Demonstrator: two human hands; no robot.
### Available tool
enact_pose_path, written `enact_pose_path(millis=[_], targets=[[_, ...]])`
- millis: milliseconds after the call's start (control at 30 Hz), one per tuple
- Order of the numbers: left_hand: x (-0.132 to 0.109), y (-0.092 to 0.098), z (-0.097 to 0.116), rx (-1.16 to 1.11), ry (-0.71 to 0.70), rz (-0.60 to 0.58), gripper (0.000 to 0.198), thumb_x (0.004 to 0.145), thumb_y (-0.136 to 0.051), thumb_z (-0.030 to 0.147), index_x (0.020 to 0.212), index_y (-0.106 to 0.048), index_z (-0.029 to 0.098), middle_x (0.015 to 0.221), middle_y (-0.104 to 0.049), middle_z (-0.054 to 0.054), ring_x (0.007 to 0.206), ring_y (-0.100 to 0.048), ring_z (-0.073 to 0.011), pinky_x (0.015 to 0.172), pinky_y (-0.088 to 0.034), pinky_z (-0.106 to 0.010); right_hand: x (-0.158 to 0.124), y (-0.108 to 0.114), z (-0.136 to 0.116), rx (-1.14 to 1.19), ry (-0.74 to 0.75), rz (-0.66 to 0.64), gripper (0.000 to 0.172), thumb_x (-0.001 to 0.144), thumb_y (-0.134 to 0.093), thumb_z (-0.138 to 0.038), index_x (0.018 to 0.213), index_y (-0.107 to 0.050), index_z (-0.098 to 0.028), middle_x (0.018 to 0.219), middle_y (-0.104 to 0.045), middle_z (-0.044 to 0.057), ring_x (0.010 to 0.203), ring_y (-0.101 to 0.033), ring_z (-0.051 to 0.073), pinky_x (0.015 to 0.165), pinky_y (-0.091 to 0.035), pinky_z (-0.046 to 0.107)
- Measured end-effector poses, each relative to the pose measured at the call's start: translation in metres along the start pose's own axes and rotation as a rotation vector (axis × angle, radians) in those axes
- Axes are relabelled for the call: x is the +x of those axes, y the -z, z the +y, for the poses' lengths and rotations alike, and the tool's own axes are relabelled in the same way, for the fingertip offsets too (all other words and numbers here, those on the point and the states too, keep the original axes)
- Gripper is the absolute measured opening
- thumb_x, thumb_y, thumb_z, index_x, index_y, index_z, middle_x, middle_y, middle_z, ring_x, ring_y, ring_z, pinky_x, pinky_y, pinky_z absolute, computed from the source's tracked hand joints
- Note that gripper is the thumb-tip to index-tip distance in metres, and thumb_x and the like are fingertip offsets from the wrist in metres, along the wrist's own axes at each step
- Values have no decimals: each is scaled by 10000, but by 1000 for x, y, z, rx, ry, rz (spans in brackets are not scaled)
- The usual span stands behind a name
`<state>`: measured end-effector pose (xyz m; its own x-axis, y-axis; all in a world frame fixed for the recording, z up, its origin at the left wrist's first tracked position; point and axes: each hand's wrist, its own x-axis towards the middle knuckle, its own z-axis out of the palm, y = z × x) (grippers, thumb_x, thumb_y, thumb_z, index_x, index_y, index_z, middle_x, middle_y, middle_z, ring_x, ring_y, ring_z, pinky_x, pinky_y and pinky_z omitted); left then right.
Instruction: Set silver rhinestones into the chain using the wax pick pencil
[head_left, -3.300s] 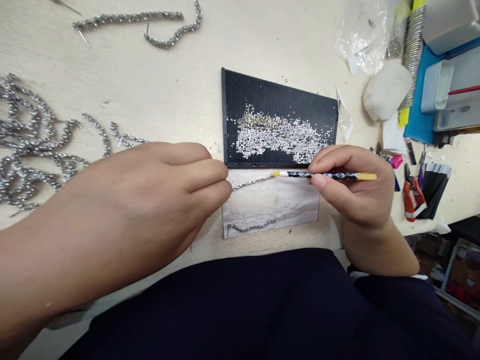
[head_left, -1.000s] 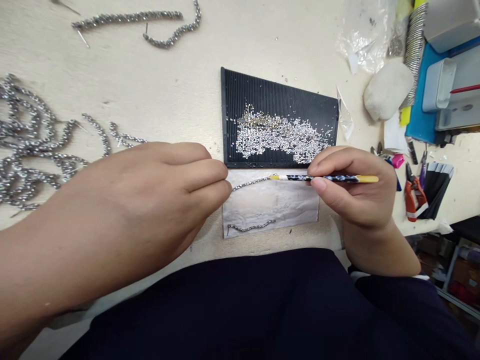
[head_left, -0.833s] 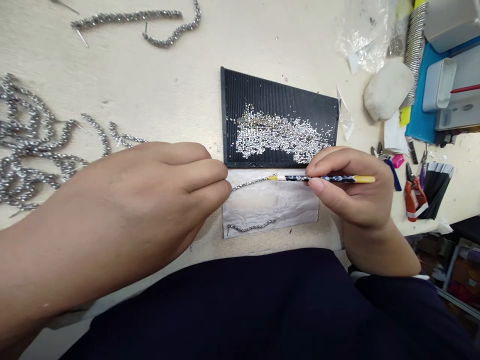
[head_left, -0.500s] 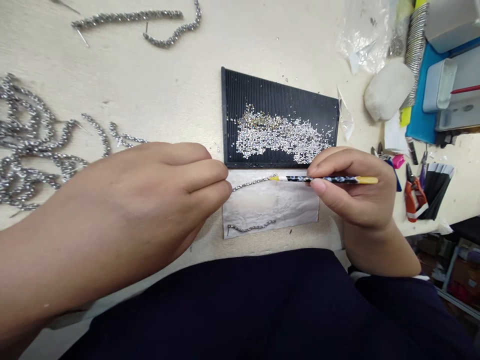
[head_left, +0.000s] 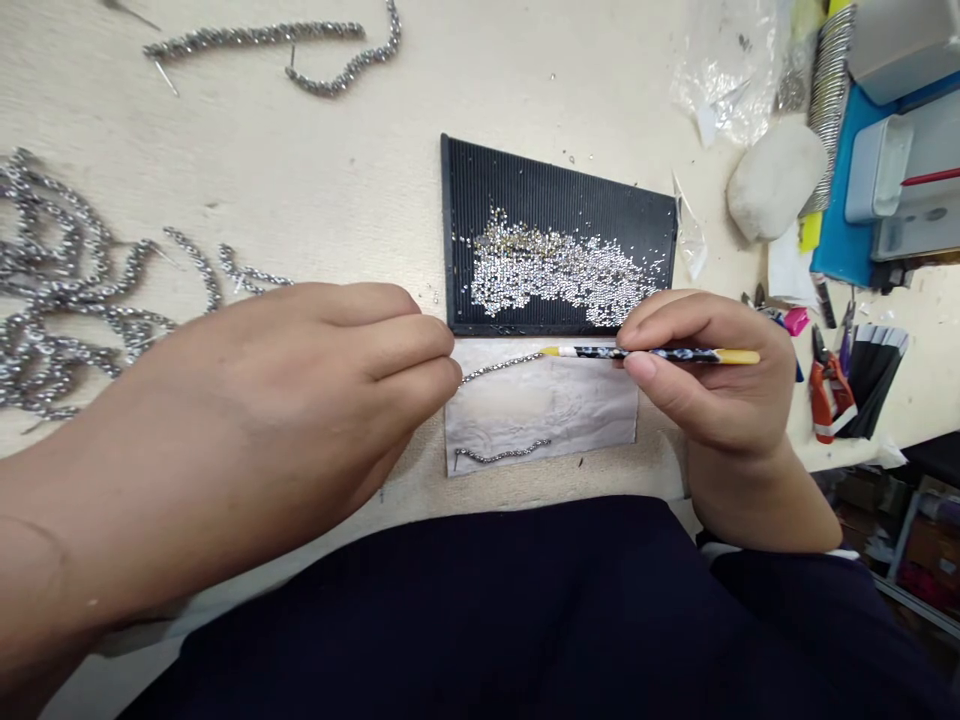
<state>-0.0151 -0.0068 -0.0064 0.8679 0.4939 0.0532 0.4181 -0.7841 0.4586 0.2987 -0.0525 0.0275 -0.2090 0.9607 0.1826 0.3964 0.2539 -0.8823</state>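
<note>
Head view, from the left: a tangled heap of finished studded strips lies at the far left edge of the pale table, and two more such pieces lie apart near the top edge. The left hand comes next, palm down. Its thumb and forefinger are closed together on the left end of one studded strip, with the other fingers curled beneath.

That strip reaches rightward from the pinch. Its long axis runs nearly straight across the picture and rises a little toward its right end. It lies over the top edge of a glossy grey sheet, just beside the near rim of a black ridged tray. I cannot tell whether it rests on the sheet or hangs just above it. Loose silver stones are spread in a band across the tray's grooves. A second short strip lies flat on the near part of the sheet, well apart from either hand.

At the strip's right end the yellow tip of a picker pencil meets it, the pencil lying almost in line with the strip. The right hand has thumb and fingers closed around the pencil's patterned shaft in a writing grip. So the strip spans the gap between the hands, its left end in the left fingers and its right end at the pencil tip.

Further right lie a white lump, a crumpled plastic bag and red-handled snips
</note>
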Motion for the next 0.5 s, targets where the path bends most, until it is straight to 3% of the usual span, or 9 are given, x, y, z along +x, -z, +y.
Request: enact_pose_path(millis=[367, 500], targets=[[-2, 0, -3, 92, -88, 78, 404, 1088, -311, 279, 828, -620, 271, 946, -751, -66, 921, -672, -300, 831, -572, -487, 1, -1, 0, -11, 12, -67, 120, 921, -823, -141, 919, -820, -260, 810, -790, 3, 727, -725, 170, 642, -590, 323], [0, 1, -1, 56, -47, 109, 407, 1103, -319, 260, 864, -648, 266, 930, -713, -40, 920, -638, -274, 818, -504, -440, 0, -1, 1, 3, 17, -50, 123, 917, -837, -139, 940, -827, -259, 819, -797, 7, 738, -733, 176, 650, -598, 329]])
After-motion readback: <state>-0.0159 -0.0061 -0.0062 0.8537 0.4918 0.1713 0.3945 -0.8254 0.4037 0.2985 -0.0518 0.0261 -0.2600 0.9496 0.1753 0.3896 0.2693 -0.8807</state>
